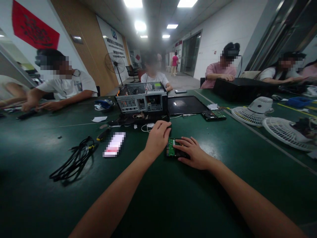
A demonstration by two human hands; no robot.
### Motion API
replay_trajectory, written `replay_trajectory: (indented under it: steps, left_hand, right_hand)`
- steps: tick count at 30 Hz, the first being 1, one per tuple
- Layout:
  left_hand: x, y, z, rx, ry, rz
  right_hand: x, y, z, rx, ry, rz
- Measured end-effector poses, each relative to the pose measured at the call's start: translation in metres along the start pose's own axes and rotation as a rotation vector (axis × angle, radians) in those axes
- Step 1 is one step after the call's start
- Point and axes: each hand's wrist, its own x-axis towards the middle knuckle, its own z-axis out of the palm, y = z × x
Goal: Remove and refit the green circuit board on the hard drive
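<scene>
The green and black drive (170,144) lies on the green table (158,201), well in from the far edge. The right hand (196,154) is nearest: its fingers spread loose on top. The drive seems longest from left to right, but fingers hide some. The left hand (158,137) is by its far left corner, fingertips bunched; I cannot tell if they pinch anything.

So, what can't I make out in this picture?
All in the head view:
- Part of the green circuit board: covered by the right hand.
- Whether the left hand pinches anything: too small to tell at the fingertips.
- The phone's screen: blurred into blocks.
- The person at far left: cut off by the edge.
</scene>
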Motion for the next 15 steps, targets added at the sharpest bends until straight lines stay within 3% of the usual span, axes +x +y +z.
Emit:
replay_trajectory:
  steps: [15]
  left_hand:
    - [-0.0028, -0.0056, 0.0037, -0.070, 0.024, -0.099]
  right_hand:
    - [0.0001, 0.0004, -0.0010, 0.004, -0.014, 0.005]
